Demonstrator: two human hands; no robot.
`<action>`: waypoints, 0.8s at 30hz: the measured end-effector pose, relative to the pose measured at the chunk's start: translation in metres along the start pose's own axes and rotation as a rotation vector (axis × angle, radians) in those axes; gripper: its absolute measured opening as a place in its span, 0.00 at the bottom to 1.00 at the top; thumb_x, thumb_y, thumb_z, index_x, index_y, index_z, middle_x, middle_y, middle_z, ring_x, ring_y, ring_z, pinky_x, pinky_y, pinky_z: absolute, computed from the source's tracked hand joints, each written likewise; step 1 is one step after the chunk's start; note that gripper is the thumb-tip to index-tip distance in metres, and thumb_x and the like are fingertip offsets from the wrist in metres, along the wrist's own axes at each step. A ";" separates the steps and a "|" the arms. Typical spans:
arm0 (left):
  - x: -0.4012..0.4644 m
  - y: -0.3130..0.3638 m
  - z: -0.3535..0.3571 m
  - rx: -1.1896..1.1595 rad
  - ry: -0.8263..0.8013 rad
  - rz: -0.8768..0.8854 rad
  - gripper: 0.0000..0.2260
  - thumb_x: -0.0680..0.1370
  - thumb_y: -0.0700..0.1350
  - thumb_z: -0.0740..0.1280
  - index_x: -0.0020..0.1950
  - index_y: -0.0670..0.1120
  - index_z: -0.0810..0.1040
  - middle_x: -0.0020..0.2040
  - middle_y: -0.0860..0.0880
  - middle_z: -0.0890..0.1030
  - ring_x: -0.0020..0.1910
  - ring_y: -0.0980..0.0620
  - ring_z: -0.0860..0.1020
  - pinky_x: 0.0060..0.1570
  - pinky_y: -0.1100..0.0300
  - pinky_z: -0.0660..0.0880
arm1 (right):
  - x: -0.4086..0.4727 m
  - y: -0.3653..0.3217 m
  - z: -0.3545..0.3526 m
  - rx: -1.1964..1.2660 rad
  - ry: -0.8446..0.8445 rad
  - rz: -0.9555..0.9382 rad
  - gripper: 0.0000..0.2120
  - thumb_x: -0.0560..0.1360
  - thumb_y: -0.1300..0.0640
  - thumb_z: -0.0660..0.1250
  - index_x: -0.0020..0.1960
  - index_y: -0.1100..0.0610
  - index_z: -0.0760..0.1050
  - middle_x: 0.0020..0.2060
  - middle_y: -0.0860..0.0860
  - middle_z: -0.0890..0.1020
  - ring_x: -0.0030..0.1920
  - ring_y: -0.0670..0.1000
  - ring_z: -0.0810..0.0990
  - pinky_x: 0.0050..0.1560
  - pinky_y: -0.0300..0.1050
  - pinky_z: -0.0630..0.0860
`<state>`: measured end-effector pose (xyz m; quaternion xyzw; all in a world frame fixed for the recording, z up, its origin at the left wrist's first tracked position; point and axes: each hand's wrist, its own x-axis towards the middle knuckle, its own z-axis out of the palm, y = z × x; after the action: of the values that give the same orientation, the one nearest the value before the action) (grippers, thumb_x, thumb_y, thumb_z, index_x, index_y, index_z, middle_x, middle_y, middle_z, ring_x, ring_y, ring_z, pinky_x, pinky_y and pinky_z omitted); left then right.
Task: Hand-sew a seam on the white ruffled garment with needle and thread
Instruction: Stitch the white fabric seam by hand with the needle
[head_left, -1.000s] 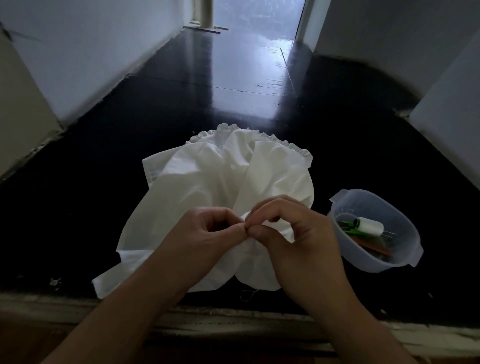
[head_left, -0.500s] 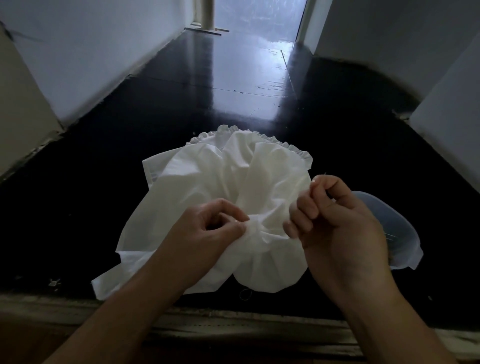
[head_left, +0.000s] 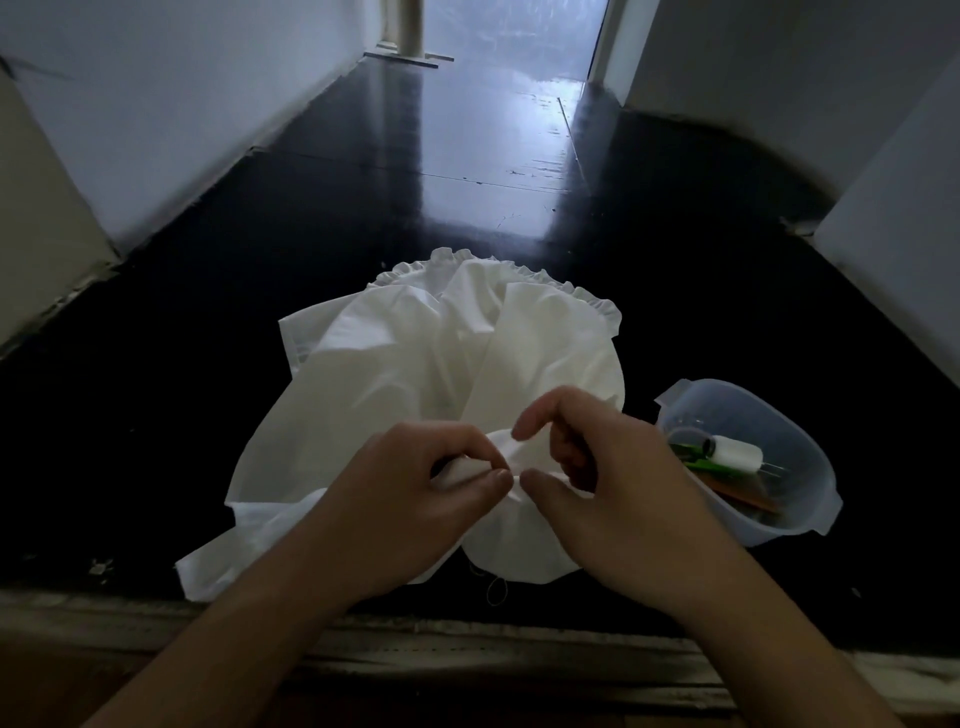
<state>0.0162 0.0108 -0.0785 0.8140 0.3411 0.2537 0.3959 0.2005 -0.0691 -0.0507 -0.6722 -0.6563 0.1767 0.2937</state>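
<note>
The white ruffled garment (head_left: 415, 364) lies bunched on the black floor, its ruffled edge on the far side. My left hand (head_left: 415, 483) pinches a small fold of the cloth between thumb and forefinger near the garment's near edge. My right hand (head_left: 597, 478) sits right beside it, with its curled forefinger above that same fold and its thumb below, touching the cloth. The needle is too small to make out. A thin loop of thread (head_left: 496, 592) hangs at the garment's near hem.
A clear plastic tub (head_left: 810, 499) stands to the right of the garment, holding a white thread spool (head_left: 735, 453) and green-handled tools. White walls flank the glossy black floor. A worn ledge (head_left: 467, 639) runs along the near edge.
My right hand had swung up and right, covering the tub. It has come back down to the fold beside my left hand. The left hand kept its pinch.
</note>
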 end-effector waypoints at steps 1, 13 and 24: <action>0.000 0.000 0.000 -0.002 0.004 0.001 0.02 0.79 0.50 0.74 0.47 0.58 0.86 0.36 0.63 0.82 0.37 0.62 0.81 0.39 0.71 0.72 | 0.000 0.000 0.001 -0.101 -0.014 -0.012 0.13 0.76 0.54 0.74 0.50 0.40 0.73 0.34 0.42 0.71 0.41 0.38 0.75 0.41 0.29 0.71; 0.001 -0.003 -0.003 -0.098 0.071 -0.052 0.04 0.78 0.51 0.74 0.42 0.56 0.85 0.34 0.50 0.82 0.34 0.54 0.79 0.35 0.68 0.69 | 0.006 0.026 -0.002 -0.217 0.149 0.311 0.07 0.74 0.57 0.72 0.44 0.47 0.77 0.30 0.46 0.78 0.31 0.44 0.77 0.35 0.42 0.77; 0.001 -0.004 -0.002 -0.090 0.039 -0.015 0.05 0.79 0.50 0.74 0.43 0.56 0.85 0.29 0.58 0.75 0.29 0.59 0.72 0.33 0.69 0.66 | 0.005 0.007 0.012 0.087 0.017 0.029 0.05 0.77 0.50 0.72 0.43 0.47 0.80 0.29 0.51 0.76 0.30 0.49 0.73 0.32 0.38 0.70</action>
<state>0.0142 0.0139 -0.0806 0.7878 0.3429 0.2815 0.4274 0.1992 -0.0624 -0.0636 -0.6697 -0.6357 0.2036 0.3256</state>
